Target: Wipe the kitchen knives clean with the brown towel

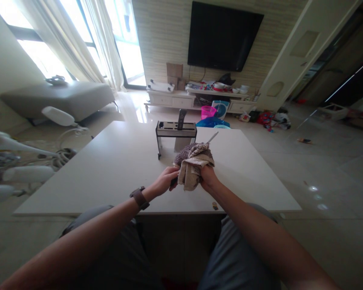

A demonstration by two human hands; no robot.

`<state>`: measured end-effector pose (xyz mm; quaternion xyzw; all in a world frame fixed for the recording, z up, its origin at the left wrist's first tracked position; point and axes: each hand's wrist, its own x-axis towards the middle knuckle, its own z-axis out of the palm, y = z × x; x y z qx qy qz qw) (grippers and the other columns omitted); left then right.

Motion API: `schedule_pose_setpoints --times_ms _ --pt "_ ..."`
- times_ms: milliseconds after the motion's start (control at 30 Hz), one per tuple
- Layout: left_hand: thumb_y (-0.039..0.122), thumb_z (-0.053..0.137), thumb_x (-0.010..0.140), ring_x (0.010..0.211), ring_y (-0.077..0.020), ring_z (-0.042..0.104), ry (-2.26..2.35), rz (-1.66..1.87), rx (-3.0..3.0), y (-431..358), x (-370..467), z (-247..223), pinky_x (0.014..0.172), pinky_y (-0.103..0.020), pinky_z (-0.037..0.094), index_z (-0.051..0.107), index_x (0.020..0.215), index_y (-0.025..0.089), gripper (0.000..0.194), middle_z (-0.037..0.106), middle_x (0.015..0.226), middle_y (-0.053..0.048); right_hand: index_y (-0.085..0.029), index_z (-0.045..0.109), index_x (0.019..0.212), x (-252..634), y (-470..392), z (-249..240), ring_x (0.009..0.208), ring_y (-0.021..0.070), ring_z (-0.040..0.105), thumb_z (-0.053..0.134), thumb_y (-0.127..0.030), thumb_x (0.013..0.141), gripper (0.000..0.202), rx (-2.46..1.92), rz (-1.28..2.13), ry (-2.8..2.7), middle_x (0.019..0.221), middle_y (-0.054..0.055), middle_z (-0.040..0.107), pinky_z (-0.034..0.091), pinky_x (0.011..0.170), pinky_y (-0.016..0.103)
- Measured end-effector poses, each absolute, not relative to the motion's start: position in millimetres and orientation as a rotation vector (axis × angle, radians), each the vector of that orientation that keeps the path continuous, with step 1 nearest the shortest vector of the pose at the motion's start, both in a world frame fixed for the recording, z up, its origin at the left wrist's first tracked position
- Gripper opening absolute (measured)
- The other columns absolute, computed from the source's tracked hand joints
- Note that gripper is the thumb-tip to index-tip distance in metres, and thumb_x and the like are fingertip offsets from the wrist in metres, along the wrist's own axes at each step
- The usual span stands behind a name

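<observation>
A beige and brown cloth point(195, 163) is bunched between my hands above the white table. My right hand point(208, 176) is closed on it from the right side. My left hand point(166, 179), with a dark watch on its wrist, is closed around the dark handle of a knife. The knife's narrow grey blade point(213, 137) sticks out beyond the cloth at the upper right; its middle is covered by the cloth. Just past my hands stands a knife rack point(176, 129) with a black-handled knife point(181, 120) upright in its slot.
The white table point(109, 173) spreads out before my knees, with a small sticker-like patch point(215, 206) near its front edge. Beyond it are a pink basket point(208, 112), blue tubs point(213, 122) and a low TV cabinet point(175, 99). A white lamp point(59, 116) stands on the left.
</observation>
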<state>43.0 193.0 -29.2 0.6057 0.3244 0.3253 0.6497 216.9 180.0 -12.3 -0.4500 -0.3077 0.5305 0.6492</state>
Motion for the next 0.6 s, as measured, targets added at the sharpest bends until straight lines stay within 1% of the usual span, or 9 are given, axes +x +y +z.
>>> schedule_pose_setpoints --times_ms 100,267,433,600 --pt "0.052 0.062 0.084 0.031 -0.0078 0.04 0.737 0.739 1.38 194 43 -30 0.031 -0.019 0.03 0.056 0.07 0.016 0.039 0.048 0.044 0.004 -0.025 0.073 0.087 218 180 -14 0.086 0.0205 0.07 0.084 -0.026 0.06 0.03 -1.013 1.217 -0.714 0.09 -0.001 0.077 0.06 0.088 0.038" --pt "0.051 0.063 0.083 0.032 -0.0081 0.041 0.741 0.727 1.374 194 42 -31 0.032 -0.019 0.031 0.057 0.072 0.016 0.037 0.049 0.046 0.004 -0.024 0.073 0.087 219 181 -18 0.084 0.02 0.07 0.084 -0.023 0.059 0.03 -1.017 1.195 -0.703 0.092 -0.001 0.077 0.061 0.088 0.038" --pt "0.055 0.065 0.083 0.032 -0.0077 0.039 0.735 0.726 1.368 191 42 -25 0.032 -0.02 0.029 0.056 0.072 0.016 0.041 0.047 0.044 0.005 -0.025 0.072 0.083 219 181 -15 0.087 0.0232 0.072 0.084 -0.022 0.058 0.028 -1.015 1.204 -0.667 0.088 -0.002 0.078 0.062 0.087 0.04" --pt "0.057 0.061 0.088 0.033 -0.0068 0.038 0.71 0.696 1.401 191 41 -22 0.035 -0.02 0.026 0.057 0.074 0.015 0.044 0.048 0.045 0.005 -0.022 0.071 0.091 228 189 -7 0.084 0.0212 0.072 0.086 -0.024 0.055 0.039 -0.965 1.184 -0.636 0.092 -0.001 0.078 0.061 0.087 0.038"
